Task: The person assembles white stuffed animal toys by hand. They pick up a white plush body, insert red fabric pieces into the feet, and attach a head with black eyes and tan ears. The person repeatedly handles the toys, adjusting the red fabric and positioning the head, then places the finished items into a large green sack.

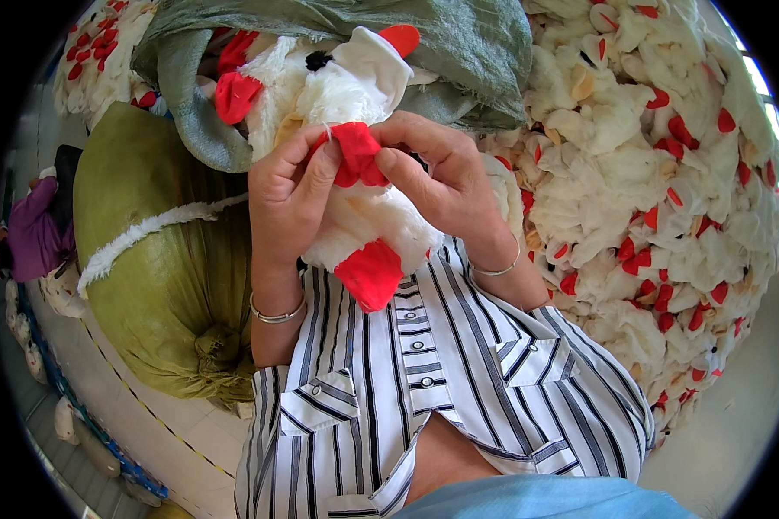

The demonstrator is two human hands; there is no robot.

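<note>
In front of my chest, both hands work on an unstuffed white plush toy skin (376,223) with red fabric parts. The fingers of my left hand (284,192) pinch one side of its red fabric part (353,154). My right hand (446,177) grips the other side between thumb and bent fingers. A thin white strand shows at the left fingertips. Below them hangs a red pointed flap (370,275) of the white plush. Just beyond my hands, more white plush (342,91) with red pieces and a black tuft lies in the mouth of a grey-green woven sack (459,52).
A full olive-green sack (156,251), tied at its end, stands at my left with a white fluffy strip across it. A large heap of white and red plush skins (640,190) fills the right. Far left, a person in purple (35,229) is partly visible.
</note>
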